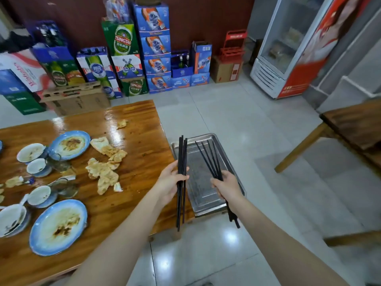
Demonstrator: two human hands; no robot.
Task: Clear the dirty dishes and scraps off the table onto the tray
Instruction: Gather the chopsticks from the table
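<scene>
Chopsticks (pixel 182 149) in one black bundle stand in our left grip (pixel 170 182), which curls round them; our right grip (pixel 226 187) clasps a fanned bundle (pixel 208 157). Both hang over the steel tray (pixel 202 188), which sits at the counter's (pixel 140 141) right edge and, as far as we see, holds nothing yet. We judge the task barely begun. Still on the counter toward its left edge are the far plate (pixel 70 144), the near plate (pixel 57 226), small bowls (pixel 31 152) and glasses (pixel 66 187), with crumpled paper scraps (pixel 105 172) across the middle.
</scene>
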